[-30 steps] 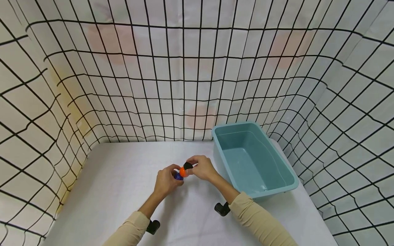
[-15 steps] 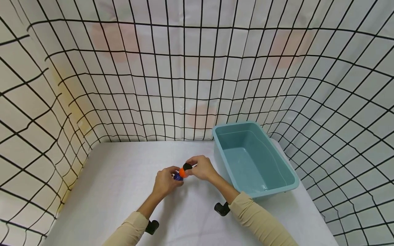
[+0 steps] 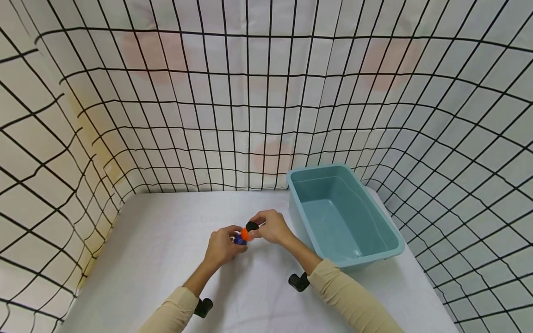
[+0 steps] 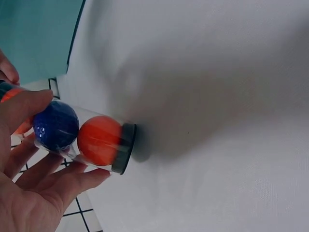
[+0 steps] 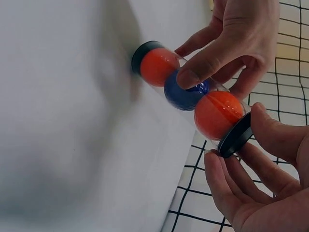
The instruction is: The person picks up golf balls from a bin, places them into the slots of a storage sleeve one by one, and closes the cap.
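A clear tube with a black cap at each end holds an orange ball, a blue ball and another orange ball. It stands tilted, its lower cap on the white table. My left hand grips the tube round its middle, thumb over the blue ball. My right hand pinches the upper black cap between thumb and fingers. In the right wrist view the left hand comes in from above and the right hand from below.
A teal plastic tub stands on the table to the right of my hands, and its corner shows in the left wrist view. Grid-patterned cloth walls enclose the table on three sides. The white table spreads out to the left.
Both hands and the tube have drifted very slightly to the left. Both grips look the same.
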Demonstrator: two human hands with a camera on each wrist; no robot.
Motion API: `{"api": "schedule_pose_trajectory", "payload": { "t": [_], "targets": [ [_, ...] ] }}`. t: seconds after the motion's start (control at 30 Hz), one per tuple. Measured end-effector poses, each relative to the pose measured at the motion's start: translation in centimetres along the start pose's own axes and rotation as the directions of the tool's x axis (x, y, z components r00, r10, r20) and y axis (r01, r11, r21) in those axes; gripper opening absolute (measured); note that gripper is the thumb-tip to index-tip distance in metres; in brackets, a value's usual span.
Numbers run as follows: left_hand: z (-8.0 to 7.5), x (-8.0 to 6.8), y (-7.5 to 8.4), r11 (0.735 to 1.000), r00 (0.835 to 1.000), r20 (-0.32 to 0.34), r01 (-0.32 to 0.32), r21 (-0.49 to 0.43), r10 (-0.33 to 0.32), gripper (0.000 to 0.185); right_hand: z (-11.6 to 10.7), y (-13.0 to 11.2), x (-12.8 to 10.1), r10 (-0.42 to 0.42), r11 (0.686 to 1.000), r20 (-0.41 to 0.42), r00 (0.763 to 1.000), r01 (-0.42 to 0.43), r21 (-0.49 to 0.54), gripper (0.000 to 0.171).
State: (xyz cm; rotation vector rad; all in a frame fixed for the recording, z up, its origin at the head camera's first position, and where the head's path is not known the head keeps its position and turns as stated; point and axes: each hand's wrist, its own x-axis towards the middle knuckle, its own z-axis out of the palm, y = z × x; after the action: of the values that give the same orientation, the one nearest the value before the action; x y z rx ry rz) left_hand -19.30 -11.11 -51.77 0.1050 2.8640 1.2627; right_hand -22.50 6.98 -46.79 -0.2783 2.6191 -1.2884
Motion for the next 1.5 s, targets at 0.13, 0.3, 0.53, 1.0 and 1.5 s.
{"api": "schedule_pose_trajectory", "payload": {
  "t": [0.13,0.3,0.53,1.0,1.5],
  "targets": [
    [0.0,-0.1,-0.2,1.0,1.0,-0.002,-0.012,-0.014,0.012,0.04,0.0,-0.1,0.1,0.004,1.0,-0.003,1.0,-0.004,-0.011,0.022],
    [-0.1,-0.1,-0.4,0.999,0.999,-0.005,-0.032,-0.016,0.032,0.04,0.0,-0.4,0.1,0.008,0.999,-0.016,1.0,-0.009,-0.037,0.02],
    [0.2,0.3,-0.6,0.998,0.998,-0.011,-0.056,0.001,0.056,0.039,0.2,0.1,0.0,0.005,1.0,-0.033,0.999,-0.005,-0.025,0.025],
    [-0.1,0.3,-0.9,0.998,0.999,-0.002,-0.051,-0.029,0.051,0.039,0.4,0.2,0.1,0.049,0.992,-0.015,0.999,-0.047,0.116,0.023],
    [-0.3,-0.1,-0.5,0.997,0.999,0.01,-0.036,-0.065,0.037,0.041,0.6,0.9,0.3,0.038,0.991,-0.013,0.999,-0.036,0.126,0.025]
  ]
}}
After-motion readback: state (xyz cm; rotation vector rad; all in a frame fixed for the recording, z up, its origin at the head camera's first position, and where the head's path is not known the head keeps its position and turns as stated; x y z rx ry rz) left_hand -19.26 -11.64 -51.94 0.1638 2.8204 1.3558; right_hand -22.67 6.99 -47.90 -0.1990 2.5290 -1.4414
